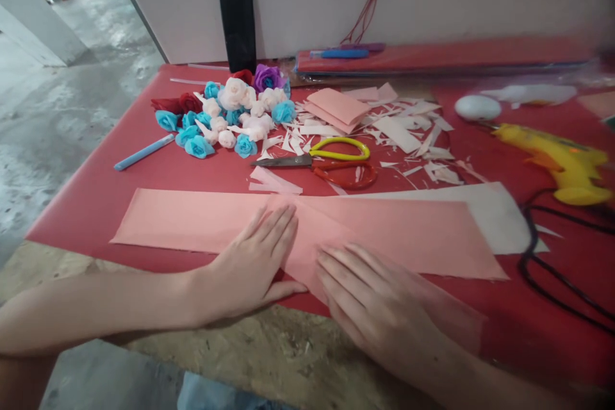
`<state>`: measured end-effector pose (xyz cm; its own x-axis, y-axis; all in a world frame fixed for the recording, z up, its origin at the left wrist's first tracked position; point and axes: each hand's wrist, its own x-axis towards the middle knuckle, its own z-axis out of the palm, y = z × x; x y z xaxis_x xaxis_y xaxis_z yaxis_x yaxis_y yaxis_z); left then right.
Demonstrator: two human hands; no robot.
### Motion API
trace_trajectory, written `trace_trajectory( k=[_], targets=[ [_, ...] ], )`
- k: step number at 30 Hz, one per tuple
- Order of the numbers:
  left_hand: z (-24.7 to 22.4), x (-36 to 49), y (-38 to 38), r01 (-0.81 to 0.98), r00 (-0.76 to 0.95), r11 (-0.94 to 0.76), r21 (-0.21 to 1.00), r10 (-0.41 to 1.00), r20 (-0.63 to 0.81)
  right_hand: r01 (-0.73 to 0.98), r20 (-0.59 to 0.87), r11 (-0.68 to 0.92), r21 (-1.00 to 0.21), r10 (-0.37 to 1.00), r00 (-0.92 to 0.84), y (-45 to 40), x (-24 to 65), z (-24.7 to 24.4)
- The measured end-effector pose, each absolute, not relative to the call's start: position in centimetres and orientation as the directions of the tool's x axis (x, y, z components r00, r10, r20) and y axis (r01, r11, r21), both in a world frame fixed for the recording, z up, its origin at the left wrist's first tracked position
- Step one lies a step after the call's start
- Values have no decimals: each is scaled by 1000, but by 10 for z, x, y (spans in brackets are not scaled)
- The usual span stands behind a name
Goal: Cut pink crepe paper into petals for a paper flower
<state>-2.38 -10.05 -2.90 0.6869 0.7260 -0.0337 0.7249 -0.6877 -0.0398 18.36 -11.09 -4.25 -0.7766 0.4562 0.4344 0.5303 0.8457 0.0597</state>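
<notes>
A long pink paper strip (182,218) lies across the red table covering, with another pink piece (451,307) crossing it diagonally towards the lower right. My left hand (259,256) rests flat on the pink paper near the middle, fingers extended and thumb apart. Just to its right, my right hand (369,295) lies palm down on the diagonal piece, its fingers stretched out. A white sheet (502,221) shows from under the strip's right end. Behind the paper are scissors (312,161) with one yellow and one red handle.
Paper flowers (235,115) stand back left beside a blue pen (144,152). Paper scraps (398,134) and folded pink paper (336,109) lie behind the scissors. A yellow glue gun (557,157) and black cable (528,250) are at right. A phone (237,22) leans on the wall.
</notes>
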Motion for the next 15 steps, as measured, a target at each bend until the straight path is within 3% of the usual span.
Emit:
trace_trajectory(
  k=[12, 15],
  targets=[
    [-26, -41, -110, 717, 697, -695, 65, 710, -102, 539, 459, 842, 28, 468, -755, -110, 182, -40],
    [-25, -41, -117, 726, 686, -686, 36, 721, -94, 554, 444, 832, 15, 491, -750, -111, 183, -41]
  ],
)
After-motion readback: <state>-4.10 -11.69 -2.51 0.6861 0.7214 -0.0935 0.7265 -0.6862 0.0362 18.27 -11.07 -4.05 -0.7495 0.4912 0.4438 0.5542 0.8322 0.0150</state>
